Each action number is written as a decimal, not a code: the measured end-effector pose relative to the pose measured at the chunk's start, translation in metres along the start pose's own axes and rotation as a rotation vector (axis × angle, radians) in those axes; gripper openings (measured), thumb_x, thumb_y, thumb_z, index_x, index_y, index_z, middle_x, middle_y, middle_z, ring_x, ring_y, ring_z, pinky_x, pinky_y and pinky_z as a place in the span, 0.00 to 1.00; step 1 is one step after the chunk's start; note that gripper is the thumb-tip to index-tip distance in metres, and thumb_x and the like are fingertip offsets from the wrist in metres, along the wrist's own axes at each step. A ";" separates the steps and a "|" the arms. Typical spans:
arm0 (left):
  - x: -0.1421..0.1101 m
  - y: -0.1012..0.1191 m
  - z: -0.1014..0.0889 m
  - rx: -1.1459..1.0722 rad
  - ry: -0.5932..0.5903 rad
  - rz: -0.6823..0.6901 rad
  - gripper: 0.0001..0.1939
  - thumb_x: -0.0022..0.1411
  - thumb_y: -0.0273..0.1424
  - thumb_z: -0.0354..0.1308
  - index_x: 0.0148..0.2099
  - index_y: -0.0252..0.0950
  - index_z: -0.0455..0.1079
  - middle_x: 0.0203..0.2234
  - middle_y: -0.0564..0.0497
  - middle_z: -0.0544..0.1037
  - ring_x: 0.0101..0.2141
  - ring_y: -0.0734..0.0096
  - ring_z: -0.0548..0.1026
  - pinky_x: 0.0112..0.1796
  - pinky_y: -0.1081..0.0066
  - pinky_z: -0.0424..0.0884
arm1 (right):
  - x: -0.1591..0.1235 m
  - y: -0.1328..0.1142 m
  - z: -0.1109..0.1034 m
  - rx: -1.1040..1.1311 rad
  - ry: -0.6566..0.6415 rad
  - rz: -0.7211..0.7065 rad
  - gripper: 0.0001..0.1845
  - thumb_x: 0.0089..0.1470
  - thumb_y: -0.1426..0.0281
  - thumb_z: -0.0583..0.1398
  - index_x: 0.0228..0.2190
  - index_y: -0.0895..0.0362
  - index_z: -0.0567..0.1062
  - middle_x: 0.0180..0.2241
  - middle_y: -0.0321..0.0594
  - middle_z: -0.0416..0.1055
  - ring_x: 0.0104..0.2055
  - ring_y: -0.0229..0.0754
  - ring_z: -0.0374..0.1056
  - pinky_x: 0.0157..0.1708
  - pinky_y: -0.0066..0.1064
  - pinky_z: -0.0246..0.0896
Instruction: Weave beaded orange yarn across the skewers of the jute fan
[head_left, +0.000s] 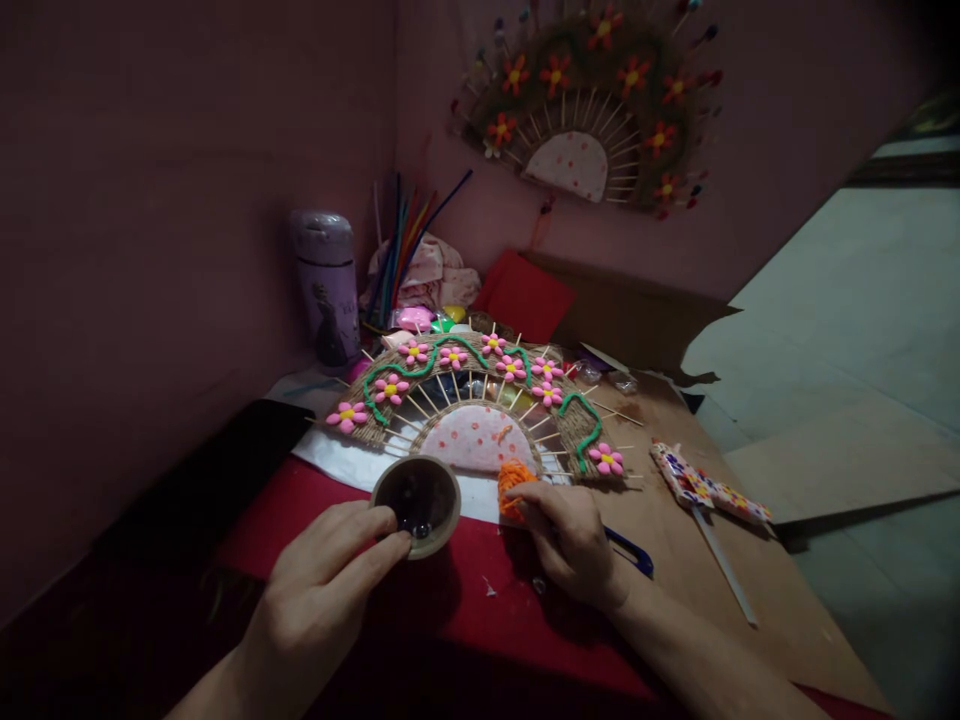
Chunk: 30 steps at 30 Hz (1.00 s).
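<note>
Orange yarn (516, 490) is pinched at the tips of the right hand (574, 540), beside the fan (480, 395). The left hand (326, 570) clamps a bowl (433, 548) by its rim.

My one view looks out from my head, forward and down over the worktop (487, 600). My left grip (330, 570) and right grip (574, 535) enter from the bottom edge, nearest to me. The flowered fan (480, 440) lies a little farther off, near the middle. Behind it the view reaches the pink wall (187, 180) and the hanging fan (566, 165) high up, and the pale floor (840, 320) at far right.
</note>
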<state>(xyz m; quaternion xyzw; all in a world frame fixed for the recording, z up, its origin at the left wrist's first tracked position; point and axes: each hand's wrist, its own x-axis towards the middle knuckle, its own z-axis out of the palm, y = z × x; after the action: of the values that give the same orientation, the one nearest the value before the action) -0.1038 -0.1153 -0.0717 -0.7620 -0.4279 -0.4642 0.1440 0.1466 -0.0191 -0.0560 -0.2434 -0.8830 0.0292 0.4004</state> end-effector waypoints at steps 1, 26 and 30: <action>-0.001 0.000 0.000 0.007 0.003 -0.004 0.14 0.58 0.16 0.56 0.44 0.34 0.73 0.39 0.45 0.76 0.40 0.67 0.75 0.39 0.69 0.74 | 0.000 0.000 0.000 -0.002 0.001 -0.002 0.08 0.61 0.73 0.51 0.37 0.56 0.70 0.26 0.39 0.75 0.25 0.39 0.70 0.27 0.29 0.61; 0.016 0.001 -0.002 0.025 0.023 0.066 0.12 0.57 0.16 0.56 0.41 0.33 0.74 0.36 0.44 0.77 0.38 0.66 0.76 0.38 0.68 0.74 | 0.001 0.002 -0.001 0.035 -0.017 -0.010 0.08 0.60 0.74 0.51 0.36 0.57 0.71 0.25 0.40 0.75 0.24 0.40 0.70 0.26 0.29 0.61; 0.014 0.001 0.002 0.044 0.020 0.050 0.11 0.58 0.16 0.55 0.41 0.34 0.73 0.36 0.45 0.77 0.38 0.67 0.75 0.38 0.69 0.74 | 0.000 0.002 -0.001 0.025 -0.033 0.008 0.09 0.60 0.74 0.51 0.35 0.57 0.71 0.27 0.41 0.76 0.26 0.40 0.71 0.27 0.29 0.62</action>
<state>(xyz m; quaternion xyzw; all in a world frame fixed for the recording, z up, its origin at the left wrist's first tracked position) -0.0997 -0.1076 -0.0611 -0.7644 -0.4173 -0.4586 0.1769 0.1481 -0.0177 -0.0559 -0.2412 -0.8880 0.0456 0.3888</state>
